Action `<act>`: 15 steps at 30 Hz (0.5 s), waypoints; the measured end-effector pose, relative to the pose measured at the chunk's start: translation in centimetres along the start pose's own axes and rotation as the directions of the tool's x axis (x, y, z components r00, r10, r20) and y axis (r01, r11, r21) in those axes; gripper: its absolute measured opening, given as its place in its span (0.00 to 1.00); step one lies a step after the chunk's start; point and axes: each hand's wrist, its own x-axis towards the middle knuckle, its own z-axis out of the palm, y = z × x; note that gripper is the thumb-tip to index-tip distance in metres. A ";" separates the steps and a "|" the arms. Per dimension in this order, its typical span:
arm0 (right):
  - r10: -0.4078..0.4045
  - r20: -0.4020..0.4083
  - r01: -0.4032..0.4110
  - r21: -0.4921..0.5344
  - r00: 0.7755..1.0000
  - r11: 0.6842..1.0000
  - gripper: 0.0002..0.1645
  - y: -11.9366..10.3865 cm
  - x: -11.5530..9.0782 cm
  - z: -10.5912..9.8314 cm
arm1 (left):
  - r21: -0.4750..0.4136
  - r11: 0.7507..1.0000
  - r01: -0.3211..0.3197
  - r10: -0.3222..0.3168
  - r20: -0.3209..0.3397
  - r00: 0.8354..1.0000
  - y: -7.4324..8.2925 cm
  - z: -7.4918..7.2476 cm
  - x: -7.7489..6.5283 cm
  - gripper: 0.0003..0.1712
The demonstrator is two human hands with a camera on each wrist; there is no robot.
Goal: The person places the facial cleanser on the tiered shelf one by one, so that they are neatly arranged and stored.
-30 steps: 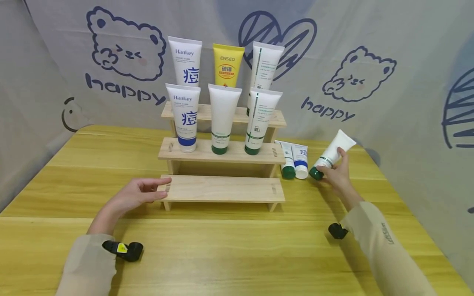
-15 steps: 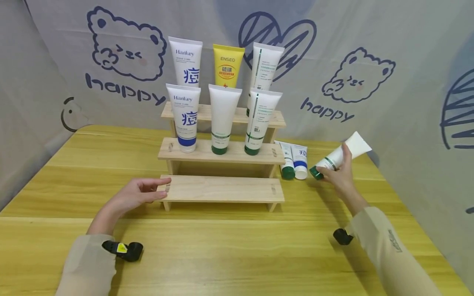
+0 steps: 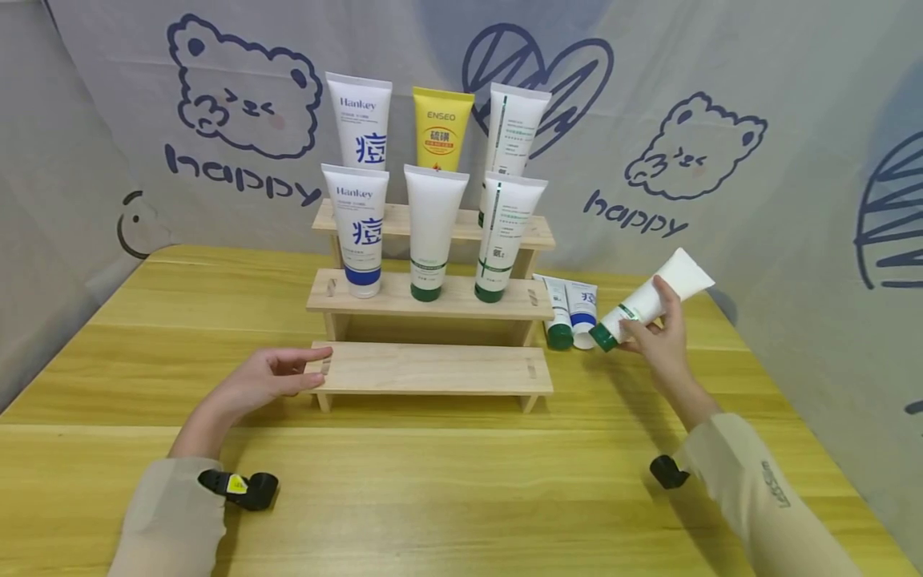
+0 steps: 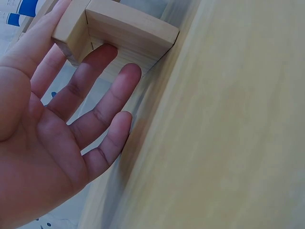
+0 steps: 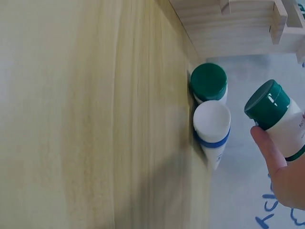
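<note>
My right hand (image 3: 659,340) grips a white squeeze tube (image 3: 652,300) with a green cap, held tilted in the air, cap end low and to the left. In the right wrist view its green cap (image 5: 268,105) is beside my fingers. My left hand (image 3: 263,381) holds the left end of the lowest step of a wooden stepped stand (image 3: 433,369), thumb in front and index finger behind. In the left wrist view the other fingers (image 4: 107,109) hang loosely by the stand's leg. Two tubes lie right of the stand: one green-capped (image 3: 558,332), one white-capped (image 3: 582,308).
Three tubes stand on the middle step, including a blue-banded one (image 3: 360,232) and a plain white one (image 3: 434,228). The top step bears three more, a yellow tube (image 3: 441,132) among them. A printed cloth (image 3: 404,40) hangs behind the wooden table (image 3: 404,497).
My right hand first tilted the tube further over to the right, then raised it off the table and brought it slightly left. The left hand and stand have kept their place.
</note>
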 end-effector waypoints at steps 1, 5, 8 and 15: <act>0.001 0.009 -0.001 0.002 1.000 1.000 0.49 -1.3 -0.8 0.6 | -0.001 1.000 0.000 0.000 -0.001 1.000 0.0 0.0 0.0 0.30; -0.009 0.048 0.010 -0.017 0.999 1.000 0.47 -5.8 -3.5 2.9 | -0.003 1.000 -0.002 0.002 -0.002 1.000 0.0 0.0 0.0 0.30; -0.042 0.057 0.042 -0.001 0.997 0.999 0.47 -6.3 -4.0 3.5 | -0.004 1.000 -0.004 0.004 0.000 1.000 0.0 0.0 0.0 0.30; -0.260 0.109 0.244 0.141 0.959 0.959 0.50 2.1 0.3 1.1 | -0.021 1.000 -0.017 0.017 -0.001 1.000 -0.1 0.0 0.0 0.29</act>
